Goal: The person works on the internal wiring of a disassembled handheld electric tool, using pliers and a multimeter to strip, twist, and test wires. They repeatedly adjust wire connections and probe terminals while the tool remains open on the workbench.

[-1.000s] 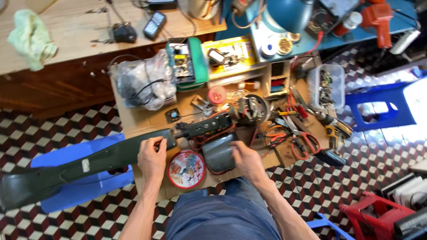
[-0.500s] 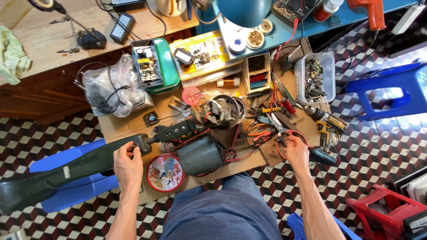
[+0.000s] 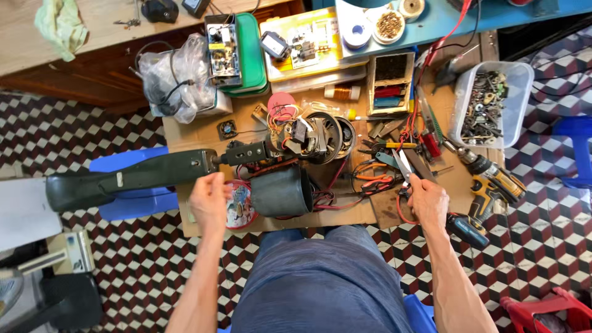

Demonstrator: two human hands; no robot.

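Our right hand (image 3: 427,202) pinches a pair of scissors (image 3: 404,166) by the handles, with the blades pointing up over the messy table (image 3: 203,132), near the orange pliers (image 3: 373,179) and the yellow drill (image 3: 493,179). Our left hand (image 3: 209,200) is loosely curled and holds nothing; it hangs just below the long dark green machine (image 3: 129,179), beside the round tin (image 3: 239,206) and the dark grey cover (image 3: 280,192).
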